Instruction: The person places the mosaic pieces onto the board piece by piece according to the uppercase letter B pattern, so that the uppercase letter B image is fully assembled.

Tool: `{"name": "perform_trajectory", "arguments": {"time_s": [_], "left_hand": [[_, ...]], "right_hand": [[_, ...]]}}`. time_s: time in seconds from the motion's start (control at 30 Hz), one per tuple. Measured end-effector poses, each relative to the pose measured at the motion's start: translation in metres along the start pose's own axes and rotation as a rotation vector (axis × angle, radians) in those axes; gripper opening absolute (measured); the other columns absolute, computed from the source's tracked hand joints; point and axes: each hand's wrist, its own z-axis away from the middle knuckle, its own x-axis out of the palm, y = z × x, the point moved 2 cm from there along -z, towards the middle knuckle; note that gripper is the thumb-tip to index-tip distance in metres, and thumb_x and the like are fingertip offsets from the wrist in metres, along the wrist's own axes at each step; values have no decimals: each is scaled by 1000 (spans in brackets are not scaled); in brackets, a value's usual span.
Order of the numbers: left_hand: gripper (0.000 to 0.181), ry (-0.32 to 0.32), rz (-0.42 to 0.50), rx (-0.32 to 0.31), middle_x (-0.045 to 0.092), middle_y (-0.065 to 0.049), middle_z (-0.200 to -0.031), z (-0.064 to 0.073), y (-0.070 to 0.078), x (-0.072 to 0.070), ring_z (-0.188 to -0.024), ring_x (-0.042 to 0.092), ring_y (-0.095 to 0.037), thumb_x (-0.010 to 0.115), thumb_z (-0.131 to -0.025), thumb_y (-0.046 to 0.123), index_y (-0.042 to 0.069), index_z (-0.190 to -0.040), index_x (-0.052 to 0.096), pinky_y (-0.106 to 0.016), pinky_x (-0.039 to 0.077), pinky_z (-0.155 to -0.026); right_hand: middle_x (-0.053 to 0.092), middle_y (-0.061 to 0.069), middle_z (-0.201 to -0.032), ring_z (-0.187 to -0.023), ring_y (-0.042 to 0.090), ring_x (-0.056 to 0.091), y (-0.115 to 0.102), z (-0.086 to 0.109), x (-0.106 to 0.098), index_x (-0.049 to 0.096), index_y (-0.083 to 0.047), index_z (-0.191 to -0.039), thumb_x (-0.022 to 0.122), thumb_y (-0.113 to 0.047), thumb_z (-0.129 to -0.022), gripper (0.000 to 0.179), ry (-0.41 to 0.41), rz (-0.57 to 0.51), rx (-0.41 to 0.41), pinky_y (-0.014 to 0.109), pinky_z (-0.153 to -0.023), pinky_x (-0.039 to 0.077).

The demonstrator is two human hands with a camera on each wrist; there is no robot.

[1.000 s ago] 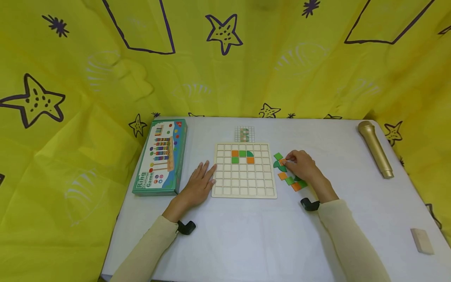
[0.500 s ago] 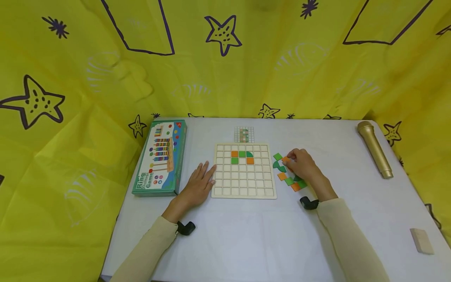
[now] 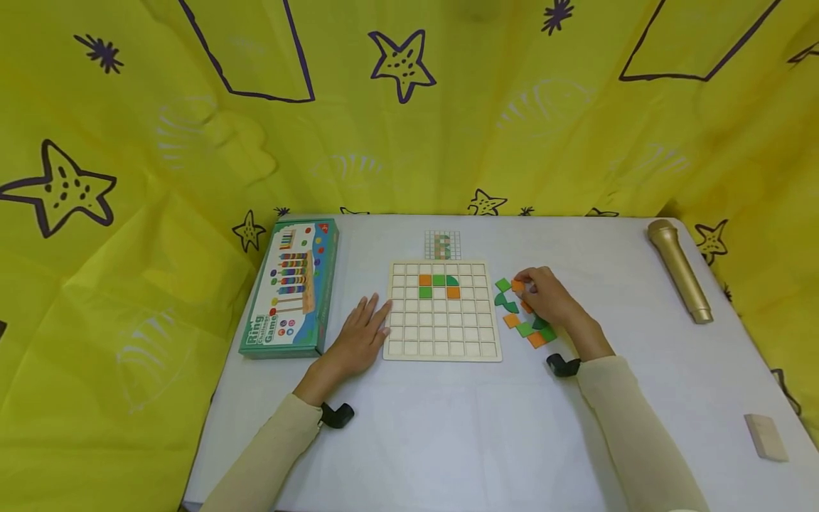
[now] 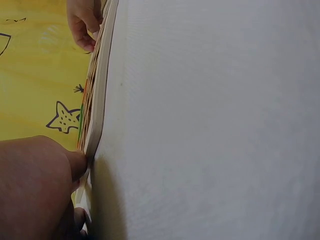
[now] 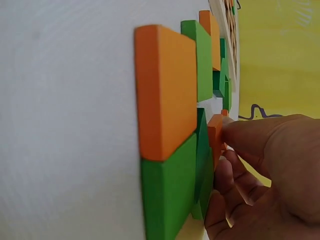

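My left hand [image 3: 360,336] lies with fingers spread, its fingertips touching the left edge of a wooden grid board [image 3: 443,334]. Near the top of that board sit several orange and green tiles, one of them a green quarter-round [image 3: 451,281]. Right of the board, my right hand [image 3: 552,299] pinches an orange square tile [image 3: 517,285] between thumb and fingers. Loose green and orange tiles surround it, among them a green square [image 3: 502,284] and another orange tile [image 5: 215,131] close by the thumb. The palm partly hides a dark green tile [image 3: 539,323].
A small printed pattern card [image 3: 443,244] lies behind the board. To the left is a green game box [image 3: 291,288]. A gold microphone [image 3: 680,270] and a wooden block [image 3: 766,437] lie at the right side. Yellow cloth hangs beyond the white table [image 3: 441,434].
My right hand has shifted slightly up and away with the orange tile, separating it from the green pieces. Another orange tile now shows beneath the fingers. My left hand stays put.
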Motion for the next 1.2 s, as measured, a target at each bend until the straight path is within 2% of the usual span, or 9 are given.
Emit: {"name": "perform_trajectory", "arguments": {"time_s": [0.17,0.33,0.67,0.87,1.07,1.2], "left_hand": [[60,4,-1,-8,5,-18,-177,0,-2,1,-164,-1,-40,35,-116,33,15,-171,17,-58,6,-131],[60,11,-5,-2,5,-18,-177,0,-4,2,-164,-1,-41,35,-116,33,15,-171,18,-59,7,-131],[60,10,-9,7,5,-18,-177,-1,-6,4,-164,-1,-41,34,-117,33,15,-171,17,-58,7,-131],[60,13,-11,3,5,-18,-177,-1,-7,5,-164,0,-41,35,-116,33,15,-171,17,-58,8,-131],[60,22,-9,8,6,-18,-177,-1,-6,4,-164,1,-41,36,-116,33,14,-171,18,-58,8,-131],[60,26,-10,9,6,-18,-177,-1,-5,4,-164,1,-41,36,-116,33,14,-171,19,-59,8,-131]], "right_hand": [[39,28,-141,-112,38,48,-3,-3,2,51,4,-140,52,-7,-109,33,1,6,-35,51,-98,45],[44,28,-134,-111,39,49,-4,-6,5,51,5,-138,50,-5,-109,32,15,18,-51,54,-101,45],[38,37,-139,-118,45,49,-12,-17,9,46,12,-141,41,-4,-110,35,85,-8,-2,62,-110,44],[36,33,-145,-118,41,50,-36,-23,21,45,7,-146,40,-8,-112,37,68,-43,-1,57,-109,46],[42,25,-141,-123,38,53,-72,-22,48,49,3,-144,48,-13,-113,35,14,-20,-89,54,-113,45],[46,22,-136,-115,34,57,-92,-18,67,53,2,-140,52,-15,-112,33,-13,-5,-158,50,-105,51]]}}
